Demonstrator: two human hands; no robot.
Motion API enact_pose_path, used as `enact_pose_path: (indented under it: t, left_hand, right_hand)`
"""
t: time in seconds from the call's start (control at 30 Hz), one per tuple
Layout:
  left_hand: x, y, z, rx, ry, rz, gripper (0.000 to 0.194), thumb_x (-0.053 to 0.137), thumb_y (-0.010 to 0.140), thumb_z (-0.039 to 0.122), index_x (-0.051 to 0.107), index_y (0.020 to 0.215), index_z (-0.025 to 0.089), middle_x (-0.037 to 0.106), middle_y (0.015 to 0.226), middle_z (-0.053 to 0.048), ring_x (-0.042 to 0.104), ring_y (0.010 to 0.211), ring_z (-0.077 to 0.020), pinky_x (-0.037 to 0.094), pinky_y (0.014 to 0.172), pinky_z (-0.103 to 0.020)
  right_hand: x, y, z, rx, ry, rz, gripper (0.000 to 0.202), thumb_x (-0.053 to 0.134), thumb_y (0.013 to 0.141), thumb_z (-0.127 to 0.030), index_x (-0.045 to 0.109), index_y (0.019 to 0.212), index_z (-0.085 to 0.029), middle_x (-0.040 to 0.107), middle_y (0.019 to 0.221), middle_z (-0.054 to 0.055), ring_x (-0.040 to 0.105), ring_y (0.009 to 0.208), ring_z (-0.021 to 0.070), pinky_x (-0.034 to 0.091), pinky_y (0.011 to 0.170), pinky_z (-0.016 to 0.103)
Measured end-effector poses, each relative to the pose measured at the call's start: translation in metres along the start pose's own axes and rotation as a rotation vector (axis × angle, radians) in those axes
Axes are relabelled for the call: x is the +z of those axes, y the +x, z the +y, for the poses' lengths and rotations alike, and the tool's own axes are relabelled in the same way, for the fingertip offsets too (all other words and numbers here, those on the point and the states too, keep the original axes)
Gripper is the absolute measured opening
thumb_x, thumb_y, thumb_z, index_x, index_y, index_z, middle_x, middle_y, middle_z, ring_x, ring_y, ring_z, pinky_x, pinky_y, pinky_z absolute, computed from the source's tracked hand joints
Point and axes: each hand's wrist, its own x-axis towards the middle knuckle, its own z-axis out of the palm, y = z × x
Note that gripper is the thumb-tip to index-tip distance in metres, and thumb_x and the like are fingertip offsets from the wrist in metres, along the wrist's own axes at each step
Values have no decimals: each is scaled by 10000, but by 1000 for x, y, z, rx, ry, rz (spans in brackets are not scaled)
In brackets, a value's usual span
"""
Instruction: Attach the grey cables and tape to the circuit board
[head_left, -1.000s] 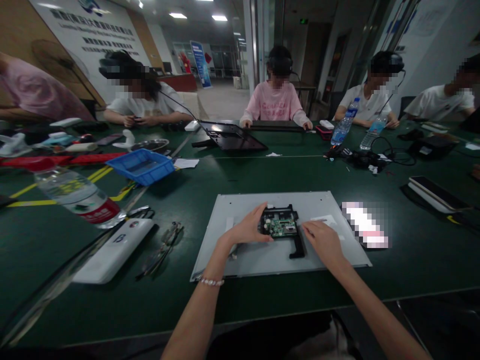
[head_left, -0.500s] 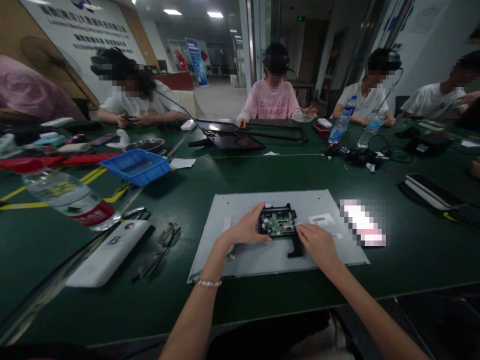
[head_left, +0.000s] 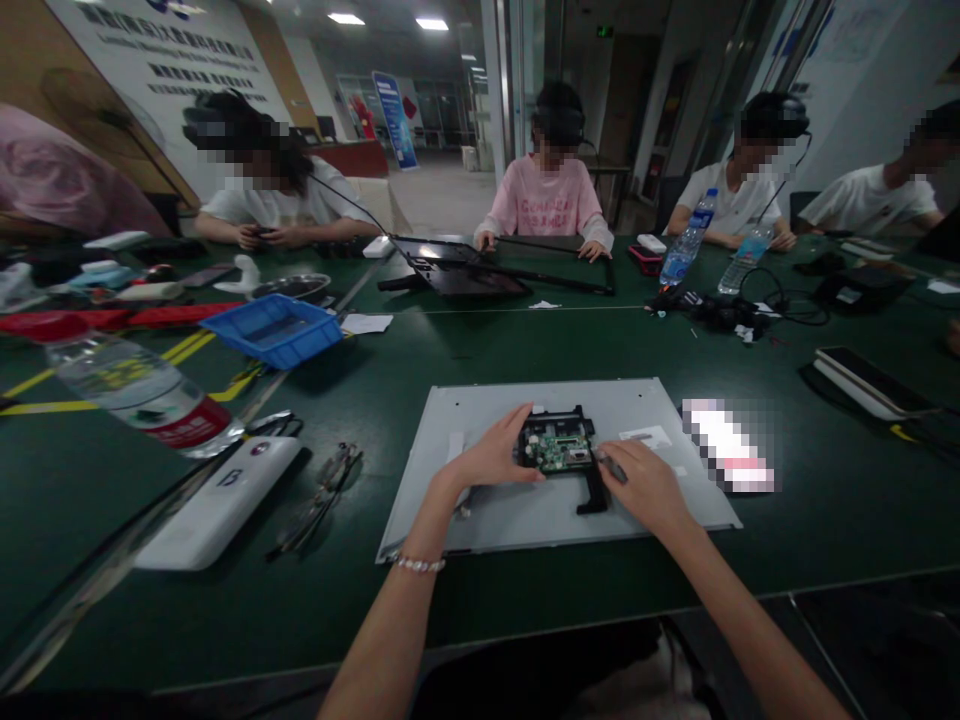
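Lettering fills the white wall sign (head_left: 169,60) on the far left of my feed, large characters plus a Latin line too blurred to read from here. Nearer on that side is a clear bottle (head_left: 142,390), the print on its red label illegible to me, then a white power bank (head_left: 217,505) with a dark mark resembling a B. Glasses (head_left: 319,500) lie just beside it.

At centre, my left hand (head_left: 491,450), a beaded bracelet (head_left: 420,565) at its wrist, is spread in a wide C, thumb and fingers grasping the left end of a black bracket (head_left: 593,490). The bracket, with a green circuit board (head_left: 555,450) in it, rests on a pale panel (head_left: 487,520) on the table. My right hand (head_left: 645,480) is nearly closed, fingertips pinching a small grey tool (head_left: 613,466) by the bracket's right edge; I cannot make out its tip.

Beyond that hand, a white sticker (head_left: 654,436) on the panel carries print too small for me, and the bright phone screen (head_left: 727,445) is pixelated.
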Motion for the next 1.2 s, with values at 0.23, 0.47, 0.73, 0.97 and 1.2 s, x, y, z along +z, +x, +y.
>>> enact_pose_path:
  t: [0.23,0.47,0.73,0.97,1.2]
  left_hand:
    - [-1,0,2,-7,-18,-2,1085,694,625,481,53,1454,203,131,1506,-138,142,1365,-372,155,1110,-530]
    - [0,0,0,-6,-4,-8,1094,693,630,514,53,1455,189,112,1511,-141,131,1369,-364,161,1116,-506]
    - [1,0,-1,-16,20,-9,1104,684,635,530,36,1457,178,105,1514,-136,140,1370,-351,165,1119,-483]
    - [-1,-2,5,-16,39,10,1128,685,642,566,7,1457,182,26,1527,-127,101,1382,-342,185,1120,-460]
    - [-25,-20,25,-87,236,279,580,405,914,380,193,1427,210,243,1482,-85,255,1351,-219,226,1109,-377]
  right_hand:
    - [1,5,2,-39,-84,-82,236,450,880,-211,627,1036,-218,659,1045,66,579,961,221,447,864,374]
    - [-1,5,-2,31,-79,-31,242,417,901,-215,649,968,-210,685,978,59,614,887,202,463,820,330]
    - [2,3,-6,41,16,-3,253,420,899,-233,664,967,-213,690,987,48,624,905,191,473,843,323]
    - [5,-2,-2,25,120,79,262,419,901,-237,658,1003,-203,683,1015,56,619,939,185,478,875,333]
    - [5,-5,7,54,180,186,245,445,897,-263,660,996,-200,690,984,55,623,933,187,483,883,355]
